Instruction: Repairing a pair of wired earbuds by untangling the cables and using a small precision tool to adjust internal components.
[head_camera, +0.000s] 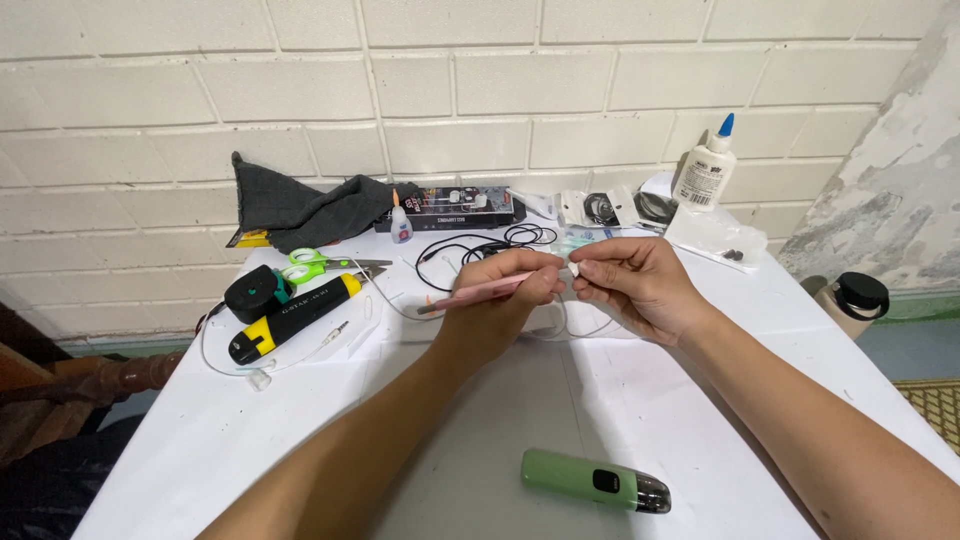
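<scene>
My left hand (503, 296) grips a slim pink tool (478, 292) that points to the left, low over the white table (300, 440). My right hand (638, 284) pinches a small white piece (573, 269) between thumb and fingertips. The two hands meet at the fingertips above the table's middle. A thin white cable (560, 330) loops down beneath them.
A green pocket device (594, 481) lies near the front. On the left are a black-and-yellow tool (293, 316), a black round case (254, 292) and green scissors (322, 265). Behind lie a dark cloth (300, 210), a black box (455, 208), black cables (480, 248) and two glue bottles (707, 170).
</scene>
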